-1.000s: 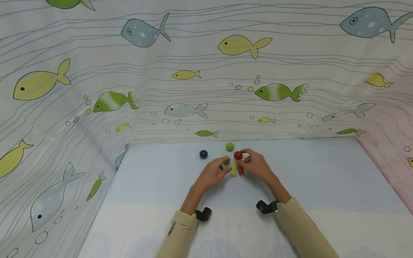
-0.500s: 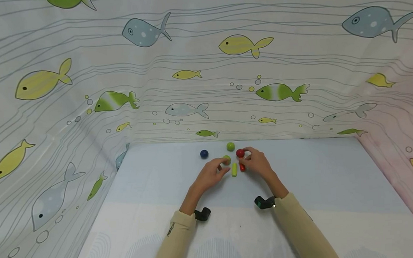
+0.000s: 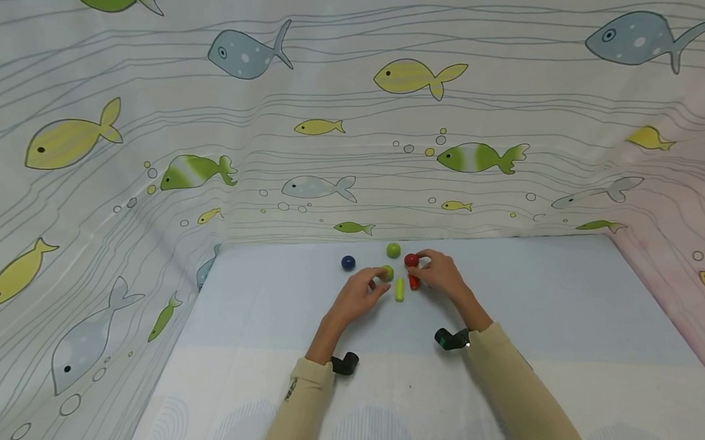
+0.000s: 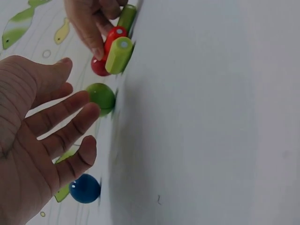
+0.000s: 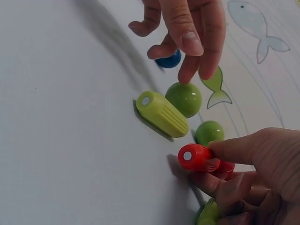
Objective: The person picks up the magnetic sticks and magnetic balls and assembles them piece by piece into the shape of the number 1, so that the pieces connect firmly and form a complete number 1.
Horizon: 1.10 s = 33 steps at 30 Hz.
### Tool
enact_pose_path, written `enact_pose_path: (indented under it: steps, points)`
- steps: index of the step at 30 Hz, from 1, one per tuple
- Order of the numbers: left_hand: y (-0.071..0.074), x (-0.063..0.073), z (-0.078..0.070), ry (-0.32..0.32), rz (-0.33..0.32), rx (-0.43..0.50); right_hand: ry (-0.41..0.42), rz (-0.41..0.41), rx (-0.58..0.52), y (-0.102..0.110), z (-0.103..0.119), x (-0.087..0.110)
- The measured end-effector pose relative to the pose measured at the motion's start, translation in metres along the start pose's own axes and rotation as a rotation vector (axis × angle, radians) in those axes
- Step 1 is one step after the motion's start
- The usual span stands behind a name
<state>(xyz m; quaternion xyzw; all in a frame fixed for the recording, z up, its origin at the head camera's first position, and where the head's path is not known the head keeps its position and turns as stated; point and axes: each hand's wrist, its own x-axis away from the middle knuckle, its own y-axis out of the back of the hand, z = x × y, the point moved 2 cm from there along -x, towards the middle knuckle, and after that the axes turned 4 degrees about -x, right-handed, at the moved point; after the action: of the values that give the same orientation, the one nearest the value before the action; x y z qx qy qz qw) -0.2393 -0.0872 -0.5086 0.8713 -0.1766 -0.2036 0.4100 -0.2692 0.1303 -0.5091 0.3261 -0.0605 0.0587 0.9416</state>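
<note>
My right hand [image 3: 442, 274] pinches a short red rod [image 5: 193, 157] between thumb and fingers. The rod has a pale disc on its end, and a red ball [image 3: 411, 260] sits at its far end. Beside it a yellow-green rod [image 3: 400, 289] lies on the table. My left hand [image 3: 359, 295] hovers with fingers loosely bent at a green ball [image 5: 183, 100]; a fingertip is at the ball's top, and whether it touches I cannot tell. Another green rod [image 5: 208, 214] is partly hidden by my right hand in the right wrist view.
A dark blue ball [image 3: 348, 263] lies left of the group, and a second green ball [image 3: 393, 250] lies behind it. The pale table [image 3: 542, 296] meets a fish-printed cloth wall [image 3: 398, 178] at the back and sides.
My right hand has moved slightly away from me and to the right, carrying the red rod and red ball off from the yellow-green rod. My left hand has barely shifted.
</note>
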Motion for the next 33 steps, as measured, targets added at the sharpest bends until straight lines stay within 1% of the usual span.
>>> enact_pose_path:
  steps: [4,10,12,16,22,26,33]
  points:
    - [0.002,0.001,0.002,0.009,-0.004,0.011,0.000,0.000,0.002,0.000,-0.001,-0.001]
    - [0.006,0.000,0.005,0.021,-0.040,0.018,0.001,0.003,0.001,0.001,0.000,-0.001]
    - [0.007,-0.001,0.007,0.038,-0.042,0.013,-0.006,0.008,-0.002,0.002,0.000,-0.001]
    - [0.006,-0.003,0.009,0.094,-0.041,-0.015,-0.022,0.018,-0.002,0.002,-0.001,-0.002]
    - [0.004,-0.007,0.011,0.171,-0.081,-0.032,-0.022,0.025,-0.006,0.002,-0.003,-0.003]
    - [0.002,-0.011,0.012,0.189,-0.080,-0.023,-0.026,0.026,-0.010,0.003,-0.004,-0.005]
    - [-0.001,-0.014,0.012,0.226,-0.057,-0.014,-0.020,0.038,-0.018,0.003,-0.006,-0.007]
